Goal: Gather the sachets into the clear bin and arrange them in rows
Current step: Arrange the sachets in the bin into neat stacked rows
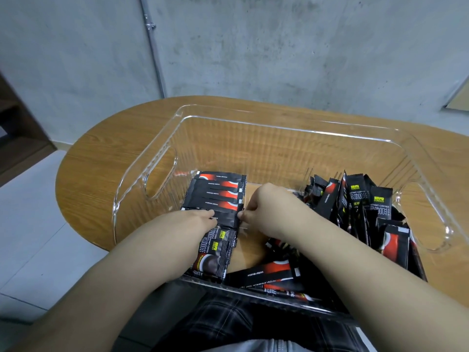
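Observation:
A clear bin [253,123] with cut-out handles stands on a wooden table. Along its left side lies a row of black and red coffee sachets [219,191], overlapping flat. My left hand [195,221] presses its fingertips on one black sachet [227,218] at the near end of that row. My right hand [264,207] pinches the right end of the same sachet. More sachets [215,252] lie under my left wrist. A loose heap of sachets [355,207] fills the bin's right side, and a few [269,273] lie near the front wall.
The round-ended wooden table [101,161] reaches a grey concrete wall behind the bin. A pale tiled floor lies to the left. My lap in dark checked cloth shows below the bin's front edge.

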